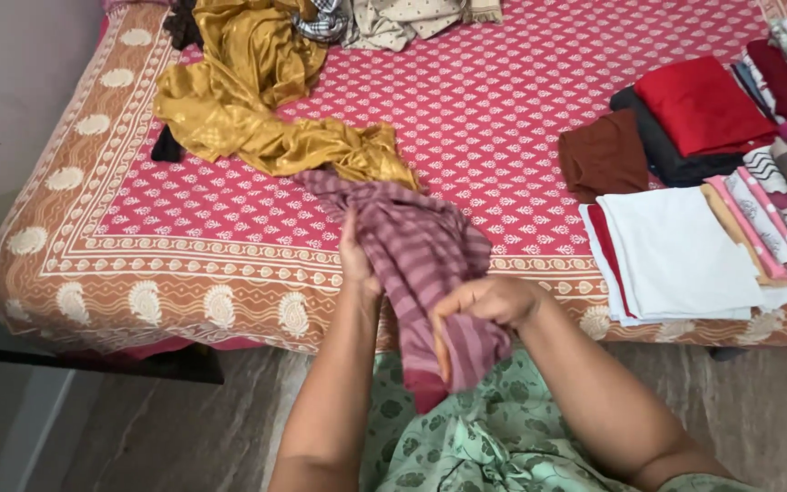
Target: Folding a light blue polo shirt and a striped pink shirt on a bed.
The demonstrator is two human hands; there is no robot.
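Note:
A maroon and mauve striped garment hangs bunched between both my hands at the near edge of the bed. My left hand grips its left side, fingers pointing up. My right hand is closed around the lower bunched part, which droops toward my green patterned clothing. The garment's far end still rests on the bed, touching a crumpled mustard-gold cloth.
The bed has a red printed cover with an orange paisley border. Folded clothes sit at the right: a white stack, a brown piece, a red piece, striped ones. Unfolded clothes lie at the far edge. Grey floor lies below.

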